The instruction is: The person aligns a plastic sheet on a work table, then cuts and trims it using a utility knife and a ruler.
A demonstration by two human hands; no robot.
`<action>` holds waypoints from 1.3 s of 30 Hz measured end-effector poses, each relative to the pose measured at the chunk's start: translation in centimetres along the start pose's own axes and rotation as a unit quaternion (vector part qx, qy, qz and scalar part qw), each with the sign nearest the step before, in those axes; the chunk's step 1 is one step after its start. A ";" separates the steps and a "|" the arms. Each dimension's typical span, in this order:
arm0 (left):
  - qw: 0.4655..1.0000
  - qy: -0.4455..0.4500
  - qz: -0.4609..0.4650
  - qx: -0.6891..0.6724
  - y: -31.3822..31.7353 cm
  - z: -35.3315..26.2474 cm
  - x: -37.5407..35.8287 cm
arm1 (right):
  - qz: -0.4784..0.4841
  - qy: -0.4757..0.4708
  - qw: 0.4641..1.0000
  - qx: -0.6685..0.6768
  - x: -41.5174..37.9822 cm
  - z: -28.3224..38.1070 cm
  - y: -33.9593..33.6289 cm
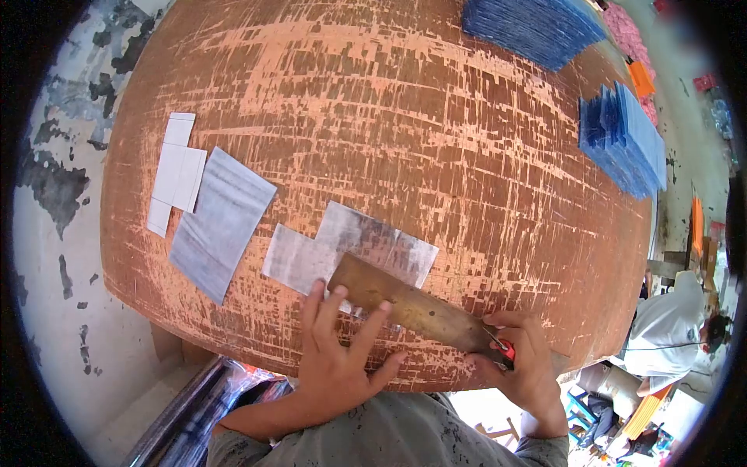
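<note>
A flat brown bar (412, 306), like a worn straightedge, lies slanted across a stepped grey-white sheet (373, 237) and hides part of it. My left hand (336, 354) has its fingers spread, with fingertips pressing on the bar's near edge and the sheet. At the bar's right end, my right hand (525, 362) is closed around a small red-handled knife (504, 349) with a thin metal blade. Its thumb and forefinger are close to the bar's end. To the left lie a bluish-grey sheet (222, 226) and a white cut-out template (177, 175) with lines on it.
The scratched brown table (334, 101) has a rounded look in this wide view. Stacks of blue sheets stand at its far right, one large (529, 31) and one smaller (618, 140). Another person (669, 331) sits beyond the right edge. A stained wall (58, 187) is at left.
</note>
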State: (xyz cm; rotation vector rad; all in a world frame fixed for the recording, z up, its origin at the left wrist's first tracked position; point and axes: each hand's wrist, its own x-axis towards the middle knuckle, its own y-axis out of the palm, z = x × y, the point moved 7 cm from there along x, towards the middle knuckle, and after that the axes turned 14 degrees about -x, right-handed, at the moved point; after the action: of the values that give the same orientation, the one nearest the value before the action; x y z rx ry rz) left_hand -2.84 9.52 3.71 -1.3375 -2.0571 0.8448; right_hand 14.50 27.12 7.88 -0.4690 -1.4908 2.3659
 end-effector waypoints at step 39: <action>0.999 0.014 0.046 -0.010 0.3 -0.2 0.7 | -0.008 -0.003 1.000 0.024 1.0 -1.2 -0.8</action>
State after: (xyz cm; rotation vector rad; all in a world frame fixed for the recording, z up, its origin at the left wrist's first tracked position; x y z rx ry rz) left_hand -2.83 10.31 3.68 -1.4551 -2.0016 0.8425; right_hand 14.15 28.84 7.98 -0.4363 -1.4318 2.3867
